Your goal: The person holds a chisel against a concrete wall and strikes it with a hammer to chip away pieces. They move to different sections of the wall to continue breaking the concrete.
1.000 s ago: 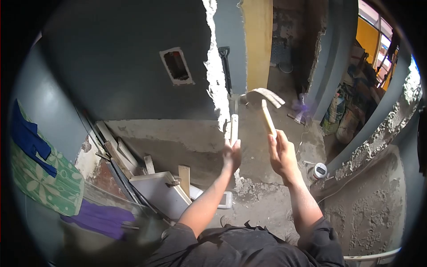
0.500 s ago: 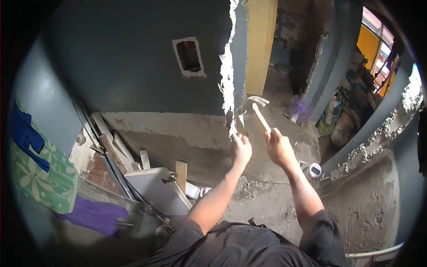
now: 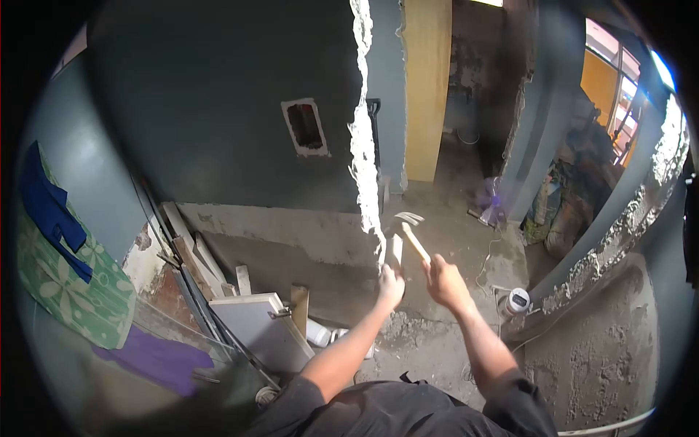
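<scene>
My right hand is closed round the pale handle of a claw hammer. The hammer's claw points up and to the right; its head sits close to the top of a pale chisel-like bar. Lower down, my left hand grips that bar, whose exact kind is hard to make out. Both are right beside the rough, broken edge of the wall, lit bright white. Whether hammer and bar touch cannot be told.
Leaning at the left are wood planks and a white panel. A green patterned cloth and a purple cloth hang nearby. A white container stands on the floor at right. Broken plaster lies below my hands.
My view has tilted upward, so the wall and floor items sit lower in the picture. Both hands also appear lower, still holding the hammer and the bar.
</scene>
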{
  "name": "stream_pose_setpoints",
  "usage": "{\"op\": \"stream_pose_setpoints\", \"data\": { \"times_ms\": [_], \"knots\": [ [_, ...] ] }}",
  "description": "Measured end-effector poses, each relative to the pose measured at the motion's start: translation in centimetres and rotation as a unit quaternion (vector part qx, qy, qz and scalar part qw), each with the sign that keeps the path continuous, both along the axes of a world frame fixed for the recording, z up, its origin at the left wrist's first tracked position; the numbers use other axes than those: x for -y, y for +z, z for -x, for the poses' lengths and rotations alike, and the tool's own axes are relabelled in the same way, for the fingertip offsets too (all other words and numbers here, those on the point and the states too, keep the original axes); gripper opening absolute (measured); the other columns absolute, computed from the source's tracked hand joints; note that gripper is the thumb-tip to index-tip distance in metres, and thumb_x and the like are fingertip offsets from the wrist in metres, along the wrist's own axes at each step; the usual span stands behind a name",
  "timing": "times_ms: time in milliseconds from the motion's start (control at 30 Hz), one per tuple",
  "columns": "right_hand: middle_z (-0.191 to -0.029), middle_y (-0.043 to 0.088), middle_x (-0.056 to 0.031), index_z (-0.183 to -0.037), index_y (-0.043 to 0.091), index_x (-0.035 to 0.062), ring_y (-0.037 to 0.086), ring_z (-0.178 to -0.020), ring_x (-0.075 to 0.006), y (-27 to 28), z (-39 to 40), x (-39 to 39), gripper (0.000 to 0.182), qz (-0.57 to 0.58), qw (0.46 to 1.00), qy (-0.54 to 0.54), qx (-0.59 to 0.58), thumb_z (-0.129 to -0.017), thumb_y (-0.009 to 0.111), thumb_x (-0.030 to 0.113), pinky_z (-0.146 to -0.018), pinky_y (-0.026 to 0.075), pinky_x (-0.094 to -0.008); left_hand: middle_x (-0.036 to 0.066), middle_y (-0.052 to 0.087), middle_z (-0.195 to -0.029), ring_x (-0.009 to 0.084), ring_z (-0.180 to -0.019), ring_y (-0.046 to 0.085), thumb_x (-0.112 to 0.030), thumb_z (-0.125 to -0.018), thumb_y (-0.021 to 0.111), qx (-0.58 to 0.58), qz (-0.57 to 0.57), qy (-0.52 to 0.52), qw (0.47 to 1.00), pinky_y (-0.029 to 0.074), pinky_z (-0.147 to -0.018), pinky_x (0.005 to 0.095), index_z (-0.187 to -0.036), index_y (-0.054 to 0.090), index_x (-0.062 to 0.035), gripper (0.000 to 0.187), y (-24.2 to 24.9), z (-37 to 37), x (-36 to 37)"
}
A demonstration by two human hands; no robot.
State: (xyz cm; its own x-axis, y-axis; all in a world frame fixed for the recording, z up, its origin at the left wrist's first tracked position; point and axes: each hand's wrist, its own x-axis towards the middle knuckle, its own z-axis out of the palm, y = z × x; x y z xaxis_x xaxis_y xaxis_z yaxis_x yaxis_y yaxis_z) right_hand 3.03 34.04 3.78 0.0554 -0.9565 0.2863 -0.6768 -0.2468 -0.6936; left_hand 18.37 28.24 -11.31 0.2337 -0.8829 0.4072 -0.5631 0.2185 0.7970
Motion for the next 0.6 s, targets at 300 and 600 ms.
{"op": "stream_pose_setpoints", "data": {
  "times_ms": [300,600],
  "knots": [
    [-0.059,0.052,-0.0142,-0.101,0.056,0.0003,0.048,-0.05,-0.0211,4.0,0.8,-2.0,0.023,0.055,0.984,-0.032,0.165,-0.102,0.052,0.023,-0.051,0.04,-0.0353,0.03,0.063,-0.094,0.0506,-0.091,0.061,-0.02,-0.095,0.054,-0.034,-0.006,-0.03,0.999,0.049,-0.075,0.0543,-0.113,0.046,-0.0008,0.027,9.4,-0.9,-2.5],
    [-0.061,0.053,-0.0129,-0.107,0.056,0.0009,0.05,-0.051,-0.0182,5.9,0.2,-2.4,0.021,0.092,0.964,-0.035,0.247,-0.101,0.054,0.021,-0.052,0.042,-0.0325,0.034,0.061,-0.108,0.0495,-0.103,0.059,-0.028,-0.097,0.053,-0.043,-0.064,0.01,0.997,0.048,-0.086,0.0503,-0.121,0.046,0.0053,0.041,7.8,-0.7,-0.3]
  ]
}}
